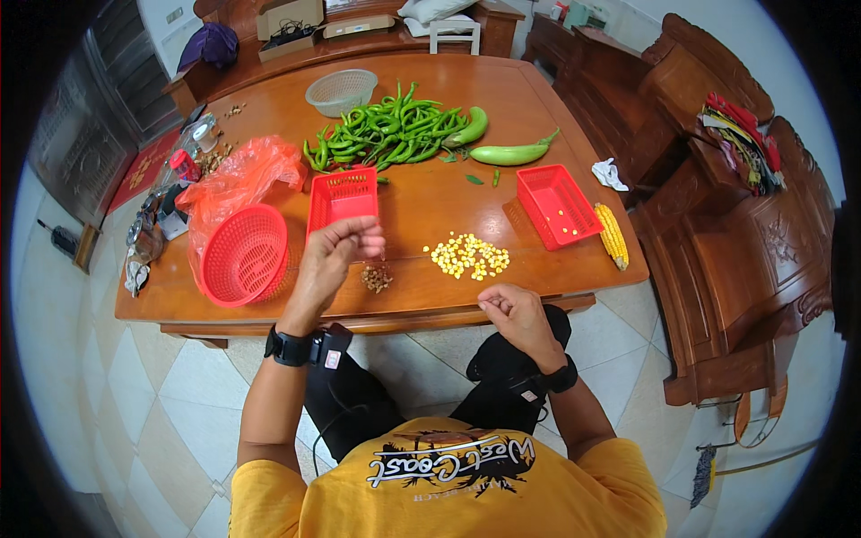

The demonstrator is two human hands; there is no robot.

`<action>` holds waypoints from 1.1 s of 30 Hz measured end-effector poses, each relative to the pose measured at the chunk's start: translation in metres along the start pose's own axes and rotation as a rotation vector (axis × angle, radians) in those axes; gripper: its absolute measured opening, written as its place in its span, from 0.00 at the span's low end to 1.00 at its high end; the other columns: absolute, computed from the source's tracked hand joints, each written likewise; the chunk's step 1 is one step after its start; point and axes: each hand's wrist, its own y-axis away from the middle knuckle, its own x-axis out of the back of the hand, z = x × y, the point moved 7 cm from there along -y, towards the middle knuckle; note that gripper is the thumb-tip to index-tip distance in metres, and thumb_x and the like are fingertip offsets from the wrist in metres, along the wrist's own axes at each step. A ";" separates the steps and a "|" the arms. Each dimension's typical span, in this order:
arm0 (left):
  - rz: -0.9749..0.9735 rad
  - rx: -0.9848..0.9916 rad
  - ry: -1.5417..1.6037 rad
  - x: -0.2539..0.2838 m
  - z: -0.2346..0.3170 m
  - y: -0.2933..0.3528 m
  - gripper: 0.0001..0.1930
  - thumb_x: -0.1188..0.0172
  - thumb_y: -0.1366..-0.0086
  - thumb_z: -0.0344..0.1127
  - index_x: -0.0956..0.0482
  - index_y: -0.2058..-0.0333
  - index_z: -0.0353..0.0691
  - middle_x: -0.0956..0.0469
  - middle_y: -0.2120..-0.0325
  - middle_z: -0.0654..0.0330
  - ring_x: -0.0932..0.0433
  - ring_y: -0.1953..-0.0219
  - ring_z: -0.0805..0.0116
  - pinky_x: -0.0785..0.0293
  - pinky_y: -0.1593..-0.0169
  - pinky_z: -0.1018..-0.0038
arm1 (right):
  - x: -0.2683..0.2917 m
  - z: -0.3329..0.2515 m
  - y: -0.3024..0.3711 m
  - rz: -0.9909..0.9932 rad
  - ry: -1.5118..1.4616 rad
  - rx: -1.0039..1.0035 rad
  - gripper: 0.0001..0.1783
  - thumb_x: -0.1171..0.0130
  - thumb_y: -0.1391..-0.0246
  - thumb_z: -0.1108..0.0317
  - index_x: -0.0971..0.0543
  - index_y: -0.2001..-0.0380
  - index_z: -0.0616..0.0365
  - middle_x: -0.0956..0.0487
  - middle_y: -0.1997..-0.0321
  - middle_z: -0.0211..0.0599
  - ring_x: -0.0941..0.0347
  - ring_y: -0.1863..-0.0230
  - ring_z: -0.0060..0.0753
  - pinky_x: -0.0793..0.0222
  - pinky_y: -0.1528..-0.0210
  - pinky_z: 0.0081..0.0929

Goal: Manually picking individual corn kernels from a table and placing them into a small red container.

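Note:
My left hand [334, 260] is raised over the near edge of a red rectangular basket [343, 186], thumb and fingers bent together; whatever may be between them is too small to make out. Just beside it on the table lies a small pile of brown bits [377, 278], perhaps shelled nuts. At the table's front edge my right hand [520, 321] is closed in a pinch, its contents hidden. Beyond that hand, loose yellow corn kernels [469, 256] are spread on the wood. A second red basket [558, 211] with a few kernels inside stands to the right, a corn cob [612, 237] beside it.
A round red basket [244, 255] and an orange plastic bag [256, 170] sit at the left of the wooden table [421, 215]. Farther back are heaped green peppers [386, 133], a pale green eggplant [511, 154] and a grey colander [341, 91]. Carved wooden chairs [726, 242] stand right.

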 end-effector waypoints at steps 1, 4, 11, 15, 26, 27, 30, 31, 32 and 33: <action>0.023 -0.036 -0.072 0.006 0.004 -0.004 0.15 0.59 0.35 0.21 0.29 0.53 0.24 0.23 0.60 0.50 0.22 0.58 0.65 0.25 0.51 0.72 | 0.001 0.002 0.000 0.001 -0.005 0.001 0.05 0.41 0.50 0.76 0.23 0.68 0.66 0.21 0.74 0.41 0.25 0.73 0.25 0.31 0.71 0.21; 0.060 -0.058 -0.255 0.017 0.009 -0.015 0.15 0.60 0.36 0.20 0.28 0.53 0.24 0.23 0.61 0.52 0.22 0.59 0.66 0.25 0.52 0.73 | 0.005 0.008 0.001 0.033 -0.040 0.000 0.05 0.41 0.50 0.76 0.23 0.69 0.66 0.22 0.74 0.40 0.25 0.74 0.24 0.31 0.72 0.20; 0.130 -0.280 -0.861 0.012 0.018 -0.014 0.12 0.46 0.43 0.24 0.22 0.59 0.33 0.22 0.60 0.49 0.23 0.55 0.57 0.28 0.51 0.67 | 0.011 0.016 0.001 0.075 -0.036 0.016 0.05 0.40 0.51 0.77 0.23 0.69 0.66 0.22 0.75 0.40 0.25 0.74 0.25 0.31 0.72 0.20; 0.093 -0.409 -0.922 -0.027 0.023 -0.006 0.12 0.41 0.44 0.28 0.21 0.60 0.37 0.22 0.61 0.51 0.24 0.56 0.58 0.28 0.52 0.69 | 0.011 0.020 0.004 0.095 -0.065 -0.002 0.06 0.40 0.51 0.77 0.23 0.68 0.66 0.22 0.74 0.41 0.25 0.73 0.24 0.31 0.71 0.19; -0.200 -0.318 -0.897 -0.108 -0.044 -0.008 0.07 0.37 0.48 0.27 0.20 0.69 0.31 0.22 0.72 0.46 0.22 0.71 0.52 0.25 0.67 0.67 | -0.053 0.059 0.032 -0.214 -0.678 -0.311 0.09 0.45 0.43 0.74 0.26 0.59 0.63 0.21 0.65 0.32 0.26 0.67 0.18 0.32 0.67 0.15; -0.204 -0.318 -0.898 -0.109 -0.049 -0.009 0.07 0.37 0.48 0.27 0.20 0.69 0.31 0.22 0.72 0.46 0.22 0.71 0.52 0.25 0.67 0.67 | -0.055 0.061 0.034 -0.211 -0.680 -0.312 0.09 0.45 0.43 0.74 0.26 0.59 0.63 0.21 0.65 0.32 0.26 0.67 0.18 0.32 0.67 0.15; -0.189 -0.306 -0.901 -0.113 -0.055 -0.012 0.07 0.37 0.48 0.27 0.20 0.69 0.31 0.23 0.73 0.45 0.22 0.72 0.52 0.26 0.68 0.66 | -0.060 0.067 0.039 -0.234 -0.724 -0.306 0.08 0.46 0.43 0.74 0.26 0.60 0.63 0.22 0.65 0.32 0.26 0.67 0.18 0.31 0.66 0.16; -0.188 -0.309 -0.907 -0.115 -0.055 -0.013 0.07 0.37 0.47 0.28 0.21 0.69 0.32 0.23 0.73 0.45 0.22 0.72 0.51 0.26 0.68 0.66 | -0.060 0.069 0.039 -0.231 -0.726 -0.308 0.08 0.46 0.43 0.74 0.26 0.60 0.63 0.22 0.65 0.32 0.26 0.67 0.18 0.31 0.66 0.16; -0.186 -0.311 -0.912 -0.117 -0.055 -0.014 0.07 0.38 0.47 0.28 0.21 0.69 0.32 0.23 0.73 0.45 0.22 0.73 0.51 0.26 0.68 0.66 | -0.060 0.071 0.040 -0.227 -0.729 -0.313 0.08 0.46 0.43 0.74 0.26 0.60 0.63 0.22 0.65 0.32 0.26 0.67 0.18 0.31 0.66 0.16; -0.190 -0.311 -0.913 -0.118 -0.055 -0.015 0.07 0.38 0.47 0.28 0.21 0.69 0.32 0.23 0.73 0.45 0.22 0.73 0.51 0.26 0.68 0.66 | -0.060 0.072 0.041 -0.224 -0.732 -0.317 0.08 0.46 0.43 0.74 0.26 0.60 0.63 0.22 0.65 0.33 0.26 0.67 0.18 0.31 0.66 0.16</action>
